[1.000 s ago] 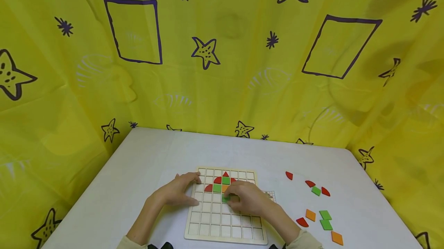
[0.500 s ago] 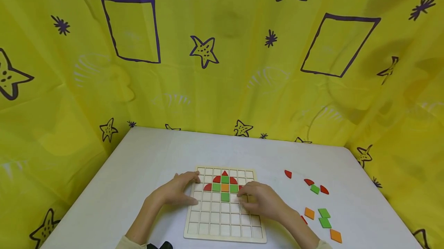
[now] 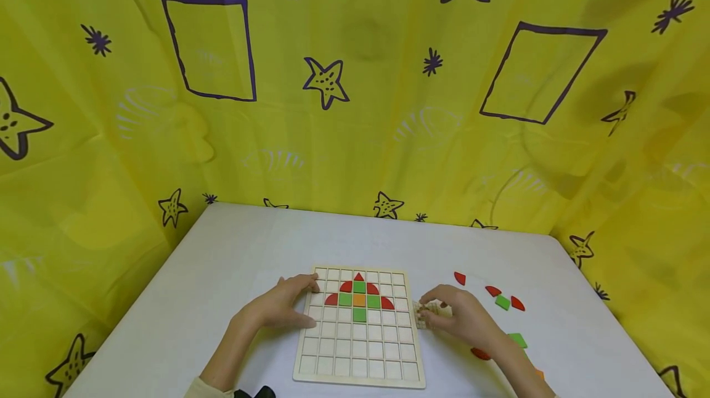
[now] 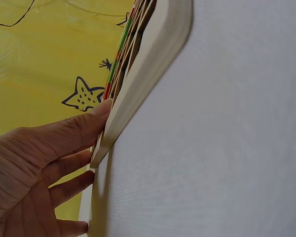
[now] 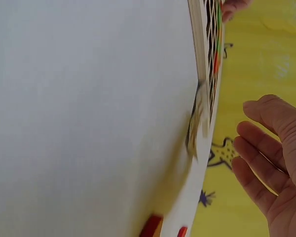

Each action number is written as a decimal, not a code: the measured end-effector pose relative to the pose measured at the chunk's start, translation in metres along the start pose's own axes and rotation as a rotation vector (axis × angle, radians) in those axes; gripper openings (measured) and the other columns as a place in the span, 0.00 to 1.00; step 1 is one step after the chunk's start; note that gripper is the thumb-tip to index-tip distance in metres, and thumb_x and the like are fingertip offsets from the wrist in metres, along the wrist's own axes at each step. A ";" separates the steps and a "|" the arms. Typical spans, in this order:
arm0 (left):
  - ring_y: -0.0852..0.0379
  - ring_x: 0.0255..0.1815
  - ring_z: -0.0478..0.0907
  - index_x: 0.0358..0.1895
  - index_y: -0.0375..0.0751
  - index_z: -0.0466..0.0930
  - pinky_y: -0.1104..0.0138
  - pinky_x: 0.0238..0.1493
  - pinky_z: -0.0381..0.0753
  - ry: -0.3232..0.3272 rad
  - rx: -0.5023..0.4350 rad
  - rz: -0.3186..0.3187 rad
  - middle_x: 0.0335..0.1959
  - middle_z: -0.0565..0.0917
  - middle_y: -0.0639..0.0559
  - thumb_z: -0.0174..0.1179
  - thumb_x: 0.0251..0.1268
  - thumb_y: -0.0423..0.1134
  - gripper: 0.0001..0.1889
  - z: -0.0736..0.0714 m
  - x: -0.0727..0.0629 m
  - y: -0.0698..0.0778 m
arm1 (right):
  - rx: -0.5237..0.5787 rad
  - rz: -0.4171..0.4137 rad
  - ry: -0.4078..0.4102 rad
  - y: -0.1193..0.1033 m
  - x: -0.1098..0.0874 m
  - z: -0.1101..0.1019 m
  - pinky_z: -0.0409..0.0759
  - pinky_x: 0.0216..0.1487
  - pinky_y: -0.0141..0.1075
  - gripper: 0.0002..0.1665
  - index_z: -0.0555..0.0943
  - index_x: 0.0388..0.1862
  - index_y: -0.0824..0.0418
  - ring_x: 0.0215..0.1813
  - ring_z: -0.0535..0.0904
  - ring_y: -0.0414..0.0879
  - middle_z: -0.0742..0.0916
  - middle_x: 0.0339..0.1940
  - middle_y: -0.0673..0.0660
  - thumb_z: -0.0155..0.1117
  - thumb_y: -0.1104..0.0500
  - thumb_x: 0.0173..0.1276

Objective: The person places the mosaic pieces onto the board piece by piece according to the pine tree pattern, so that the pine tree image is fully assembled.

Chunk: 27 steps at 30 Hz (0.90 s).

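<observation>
A pale wooden grid board (image 3: pixel 335 349) lies on the table, with red, green and orange pieces set in its upper squares. A red triangle (image 3: pixel 359 277) tops the pattern, above an orange square (image 3: pixel 359 300) ringed by green squares. My left hand (image 3: pixel 280 305) rests at the board's left edge. In the left wrist view, its thumb (image 4: pixel 79 131) touches the rim and the other fingers extend along the side. My right hand (image 3: pixel 463 315) hovers over a small grid-patterned card (image 3: pixel 420 319) beside the board, partly hidden under it. The right wrist view shows its fingers (image 5: pixel 259 148) loosely bent, holding nothing.
Loose pieces lie at the right: a red quarter circle (image 3: pixel 460 278), a green square (image 3: pixel 502 303) between two red quarters, and another red one (image 3: pixel 481 353) by my forearm. Others are partly covered by the arm. A yellow patterned curtain (image 3: pixel 355 139) borders the table.
My right hand has moved right, off the board's pieces and over to the small card. The right-hand red quarters are now uncovered. My left hand has stayed at the board's edge.
</observation>
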<state>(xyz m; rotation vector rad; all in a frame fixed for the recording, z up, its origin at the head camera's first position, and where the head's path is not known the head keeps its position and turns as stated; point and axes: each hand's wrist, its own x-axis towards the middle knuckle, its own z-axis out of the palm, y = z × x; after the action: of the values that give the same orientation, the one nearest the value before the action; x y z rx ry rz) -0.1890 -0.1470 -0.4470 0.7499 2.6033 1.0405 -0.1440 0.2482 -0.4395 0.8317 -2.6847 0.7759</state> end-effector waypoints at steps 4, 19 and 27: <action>0.35 0.78 0.60 0.52 0.43 0.76 0.32 0.77 0.42 0.000 -0.004 -0.007 0.74 0.71 0.39 0.78 0.52 0.39 0.25 0.000 0.000 0.000 | -0.023 0.045 0.050 0.013 -0.008 -0.012 0.84 0.38 0.34 0.14 0.87 0.44 0.56 0.39 0.83 0.41 0.90 0.43 0.47 0.76 0.66 0.59; 0.35 0.79 0.60 0.52 0.44 0.76 0.32 0.78 0.42 -0.003 -0.012 -0.018 0.75 0.71 0.39 0.78 0.52 0.40 0.25 0.001 0.000 0.000 | -0.089 0.360 0.025 0.058 -0.031 -0.044 0.85 0.45 0.46 0.16 0.86 0.50 0.59 0.44 0.81 0.50 0.88 0.51 0.58 0.75 0.64 0.62; 0.35 0.79 0.60 0.52 0.44 0.76 0.32 0.78 0.42 0.000 -0.012 -0.021 0.74 0.71 0.39 0.78 0.52 0.39 0.25 0.000 -0.001 0.001 | -0.108 0.450 -0.013 0.081 -0.038 -0.054 0.84 0.51 0.58 0.18 0.85 0.52 0.62 0.47 0.82 0.56 0.88 0.51 0.61 0.72 0.63 0.63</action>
<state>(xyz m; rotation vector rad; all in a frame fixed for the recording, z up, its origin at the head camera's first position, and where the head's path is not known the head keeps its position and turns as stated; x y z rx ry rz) -0.1879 -0.1466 -0.4462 0.7186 2.5967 1.0492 -0.1563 0.3519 -0.4417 0.2041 -2.9320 0.7021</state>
